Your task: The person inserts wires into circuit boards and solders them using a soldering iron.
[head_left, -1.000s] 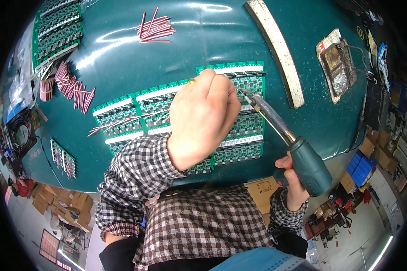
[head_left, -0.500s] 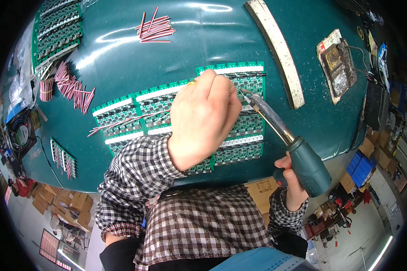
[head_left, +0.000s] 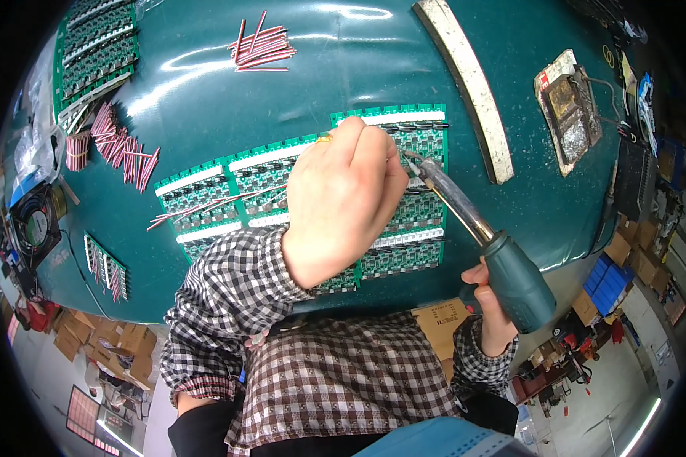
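Observation:
Over a row of green circuit boards [head_left: 402, 217] my left hand [head_left: 343, 194] is closed, its fingers pinched together near the right-hand board. Whatever it holds is hidden behind the fingers. My right hand [head_left: 495, 311] grips a soldering iron [head_left: 520, 282] by its thick green handle. The iron's metal tip points up and left, close beside my left fingertips above the board. A few red and white wires [head_left: 198, 210] lie slantwise across the left boards and run toward my left hand. Short black wires sit in rows on the right board.
Cut red and white wires [head_left: 263, 52] lie in a pile at the far middle; bundled wires [head_left: 114, 141] lie at the left. More boards [head_left: 99, 49] are stacked far left, near a small fan [head_left: 38, 225]. A curved white strip [head_left: 469, 87] and a soldering-iron rest [head_left: 570, 114] stand right.
The soldering iron has shifted very slightly, its handle a little to the left and its tip a touch lower. My left hand has stayed almost in place.

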### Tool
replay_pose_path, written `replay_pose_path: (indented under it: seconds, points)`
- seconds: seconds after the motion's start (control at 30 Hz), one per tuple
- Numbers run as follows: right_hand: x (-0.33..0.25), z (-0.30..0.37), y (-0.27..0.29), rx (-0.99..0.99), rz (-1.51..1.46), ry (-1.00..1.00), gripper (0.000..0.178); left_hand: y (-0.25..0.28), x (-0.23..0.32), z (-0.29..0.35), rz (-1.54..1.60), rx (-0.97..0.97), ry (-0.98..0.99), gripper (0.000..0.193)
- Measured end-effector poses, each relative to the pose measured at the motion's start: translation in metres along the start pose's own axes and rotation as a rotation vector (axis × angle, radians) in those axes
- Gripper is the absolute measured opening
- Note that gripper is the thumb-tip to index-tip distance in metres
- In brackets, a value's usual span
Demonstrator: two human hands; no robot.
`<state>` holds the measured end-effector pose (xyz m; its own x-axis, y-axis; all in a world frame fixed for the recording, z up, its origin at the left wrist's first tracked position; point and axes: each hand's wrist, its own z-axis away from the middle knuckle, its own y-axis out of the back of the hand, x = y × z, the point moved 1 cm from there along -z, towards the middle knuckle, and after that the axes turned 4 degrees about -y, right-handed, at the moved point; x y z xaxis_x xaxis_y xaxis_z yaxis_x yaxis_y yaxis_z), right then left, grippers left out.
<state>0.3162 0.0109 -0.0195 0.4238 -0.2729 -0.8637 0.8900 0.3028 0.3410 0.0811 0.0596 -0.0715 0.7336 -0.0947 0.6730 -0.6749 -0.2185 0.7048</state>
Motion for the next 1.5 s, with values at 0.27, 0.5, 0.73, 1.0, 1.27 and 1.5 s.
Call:
replay_pose_path:
  seconds: [0.27,0.5,0.73,1.0,1.27,1.5]
  points:
    - [-0.002,0.003,-0.004,0.074,-0.085,-0.007,0.063,0.002,0.001,0.0,-0.006,-0.002,-0.001,0.014]
    - [-0.004,0.003,-0.006,0.13,-0.169,-0.038,0.058,0.0,0.001,-0.001,-0.003,-0.011,0.012,0.014]
    - [-0.006,-0.01,-0.008,0.176,-0.275,0.017,0.045,0.003,0.001,-0.001,0.001,-0.037,0.012,0.013]
    - [0.021,-0.037,0.011,0.325,-0.711,-0.03,0.044,0.015,0.007,0.008,-0.072,-0.11,-0.064,0.02]
    - [0.036,-0.044,0.017,0.231,-0.896,0.023,0.045,0.018,0.01,0.019,-0.214,-0.181,-0.212,0.045]
    - [0.037,-0.045,0.016,0.266,-0.899,0.018,0.048,0.016,0.011,0.019,-0.23,-0.185,-0.209,0.045]
